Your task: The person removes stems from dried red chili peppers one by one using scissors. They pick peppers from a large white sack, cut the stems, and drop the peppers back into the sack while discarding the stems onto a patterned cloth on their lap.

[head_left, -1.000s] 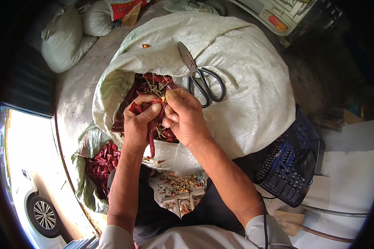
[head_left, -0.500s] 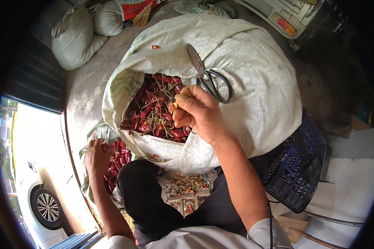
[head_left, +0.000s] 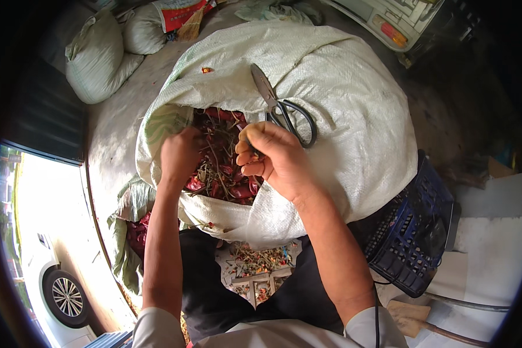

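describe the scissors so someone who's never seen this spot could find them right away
Start at the big pale woven sack that fills the middle. The scissors lie flat on its top, just beyond the right hand and beside the opening full of dried red chillies. They are the only metal thing there: grey blades, black loop handles.

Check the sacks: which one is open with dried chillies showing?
The big woven sack in front of the person, with scissors lying on it. Both hands, left and right, are at its mouth. The two sacks behind are closed.
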The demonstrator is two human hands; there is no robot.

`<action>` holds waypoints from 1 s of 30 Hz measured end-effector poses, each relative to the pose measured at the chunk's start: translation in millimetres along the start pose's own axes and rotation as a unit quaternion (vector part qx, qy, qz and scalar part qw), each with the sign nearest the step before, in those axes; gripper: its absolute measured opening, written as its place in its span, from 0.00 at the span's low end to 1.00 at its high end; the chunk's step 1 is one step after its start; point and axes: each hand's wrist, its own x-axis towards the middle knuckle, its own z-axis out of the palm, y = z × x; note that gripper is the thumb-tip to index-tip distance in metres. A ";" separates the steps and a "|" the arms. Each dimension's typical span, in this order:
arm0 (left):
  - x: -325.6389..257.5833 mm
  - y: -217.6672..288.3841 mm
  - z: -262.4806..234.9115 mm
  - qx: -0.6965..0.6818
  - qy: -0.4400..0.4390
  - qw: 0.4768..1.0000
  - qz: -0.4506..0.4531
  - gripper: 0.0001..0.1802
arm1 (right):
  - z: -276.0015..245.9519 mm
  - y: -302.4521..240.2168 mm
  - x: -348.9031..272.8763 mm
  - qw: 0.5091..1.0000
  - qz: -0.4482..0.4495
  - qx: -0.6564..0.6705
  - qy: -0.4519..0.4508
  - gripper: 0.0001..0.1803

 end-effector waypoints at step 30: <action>-52.5 63.2 -26.9 -0.293 -0.019 0.956 0.008 0.12 | 24.9 23.5 4.7 0.843 -0.179 -0.500 0.083 0.17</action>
